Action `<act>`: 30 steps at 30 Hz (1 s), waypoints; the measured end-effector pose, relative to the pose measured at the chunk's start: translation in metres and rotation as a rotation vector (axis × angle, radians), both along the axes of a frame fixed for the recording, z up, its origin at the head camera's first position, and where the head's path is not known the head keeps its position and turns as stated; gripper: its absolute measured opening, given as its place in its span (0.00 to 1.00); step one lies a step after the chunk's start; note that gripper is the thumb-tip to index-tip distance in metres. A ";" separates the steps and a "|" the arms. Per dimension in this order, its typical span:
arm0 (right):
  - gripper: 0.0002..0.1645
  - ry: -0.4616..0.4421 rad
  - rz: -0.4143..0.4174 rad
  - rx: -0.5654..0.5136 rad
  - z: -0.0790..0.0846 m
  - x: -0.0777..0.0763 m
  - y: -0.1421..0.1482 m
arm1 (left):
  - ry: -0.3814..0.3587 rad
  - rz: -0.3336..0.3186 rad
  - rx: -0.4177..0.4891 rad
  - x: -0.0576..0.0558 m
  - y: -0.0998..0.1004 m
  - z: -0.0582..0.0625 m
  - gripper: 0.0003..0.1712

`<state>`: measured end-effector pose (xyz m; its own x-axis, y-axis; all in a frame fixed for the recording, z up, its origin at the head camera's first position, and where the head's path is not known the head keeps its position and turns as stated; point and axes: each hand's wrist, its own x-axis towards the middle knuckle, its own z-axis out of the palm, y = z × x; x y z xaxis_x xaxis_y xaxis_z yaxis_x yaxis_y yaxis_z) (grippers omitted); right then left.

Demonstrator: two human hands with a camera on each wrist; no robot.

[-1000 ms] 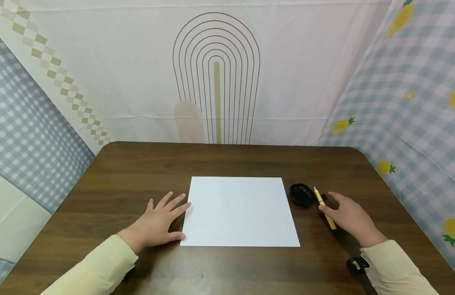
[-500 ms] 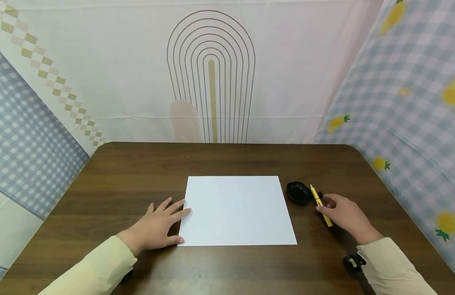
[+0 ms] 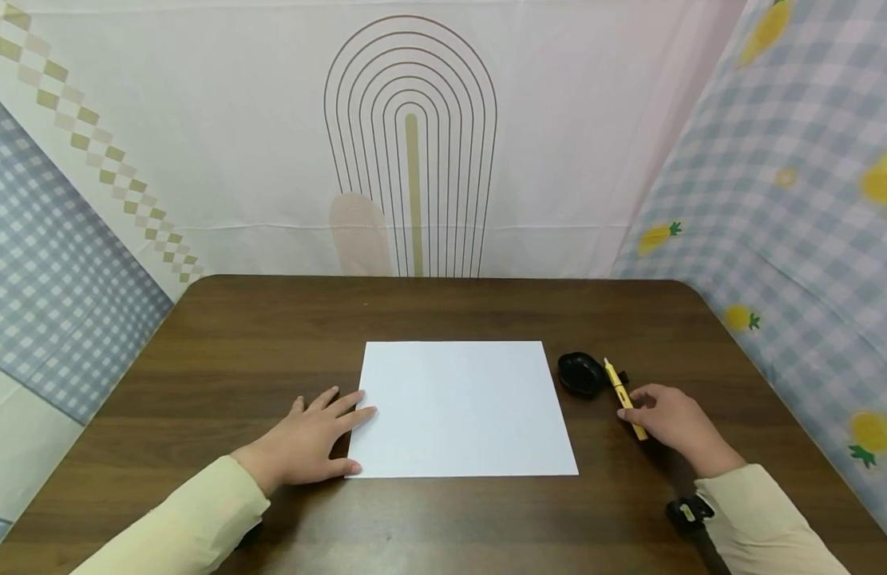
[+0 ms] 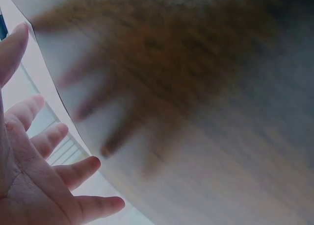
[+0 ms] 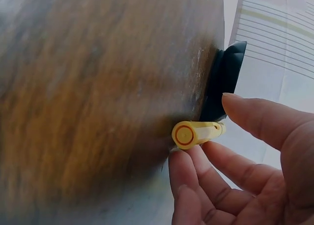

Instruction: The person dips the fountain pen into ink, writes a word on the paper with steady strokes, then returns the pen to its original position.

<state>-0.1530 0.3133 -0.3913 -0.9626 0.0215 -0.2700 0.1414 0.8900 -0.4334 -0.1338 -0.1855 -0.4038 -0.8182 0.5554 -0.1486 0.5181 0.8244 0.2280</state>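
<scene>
A white sheet of paper lies flat on the table. On its left edge my left hand rests with spread fingers; the thumb and two fingertips overlap the sheet. In the left wrist view the fingers are straight and apart. Right of the paper, a slim yellow pen lies slanted beside a small black dish. My right hand is at the pen's lower half. In the right wrist view, bent fingers touch one side of the yellow pen, while the thumb stands off the other side.
The brown wooden table ends at a white cloth with printed arches. Blue checked cloth hangs on the right, with more on the left. A small black piece shows behind the pen. A black device sits at the right wrist.
The head view has shifted slightly. My right thumb has slid a little lower along the pen, and the right fingers have drawn in closer to it. The left hand stays on the paper's edge.
</scene>
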 end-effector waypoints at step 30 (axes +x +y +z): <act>0.22 -0.008 -0.004 -0.031 -0.008 0.004 0.000 | -0.066 0.015 -0.017 -0.001 0.001 0.002 0.39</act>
